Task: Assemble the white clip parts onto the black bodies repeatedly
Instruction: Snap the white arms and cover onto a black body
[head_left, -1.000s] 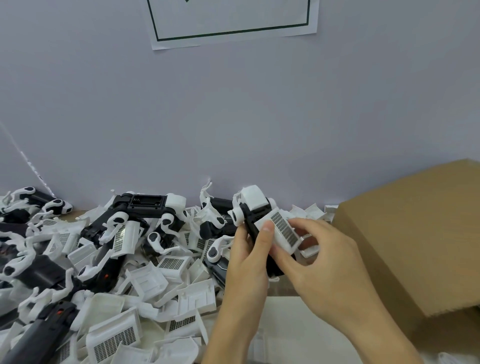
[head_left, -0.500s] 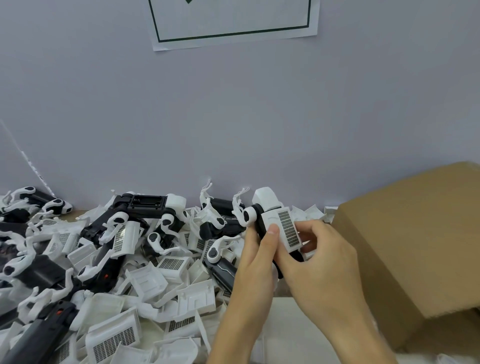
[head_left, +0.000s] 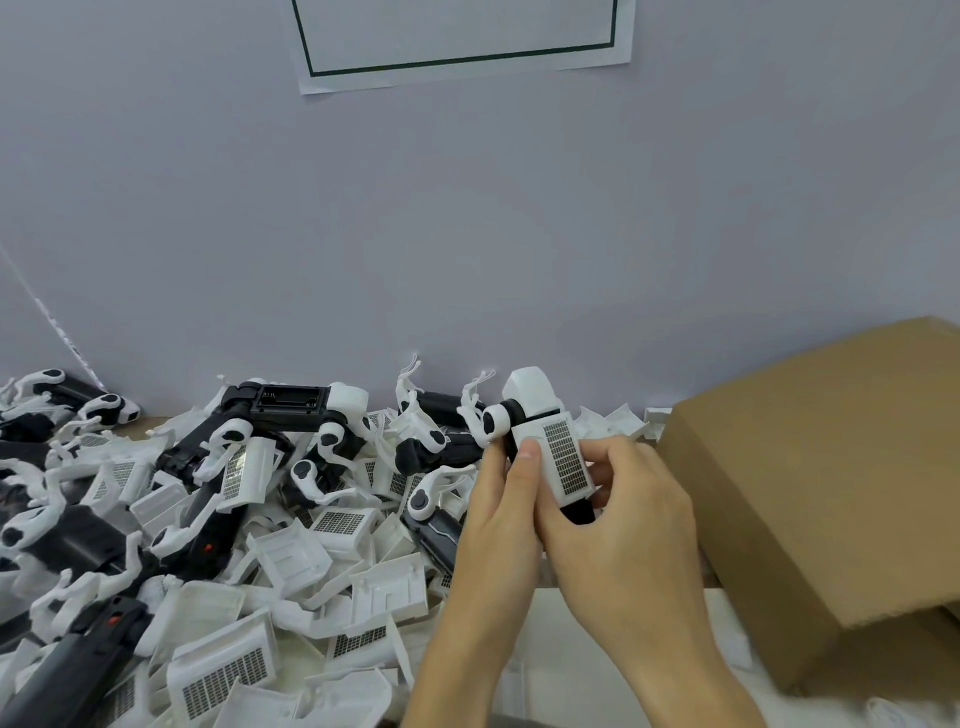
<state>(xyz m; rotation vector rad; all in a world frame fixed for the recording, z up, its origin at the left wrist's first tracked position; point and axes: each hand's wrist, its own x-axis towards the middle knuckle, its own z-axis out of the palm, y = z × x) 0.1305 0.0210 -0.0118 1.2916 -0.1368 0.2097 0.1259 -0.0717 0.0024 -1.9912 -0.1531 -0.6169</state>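
Head view, left to right. Heap of parts (head_left: 218, 530) covers the left of the table: loose white clip parts (head_left: 223, 675) with dark mesh grilles, mixed with black bodies (head_left: 78, 670); both too many and too tangled to count. One open black frame (head_left: 288, 405) lies on top of the heap by the wall.

Centre: one held assembly (head_left: 550, 452), a black body with a white cap at its far end and a white grille clip on its face. Long axis runs near-to-far, cap toward the wall, leaning slightly left.

Left hand (head_left: 498, 519) grips its left side, thumb pressed on the clip. Right hand (head_left: 628, 525) wraps the lower end, fingers curled round it.

One cardboard box (head_left: 821, 478) stands at right.
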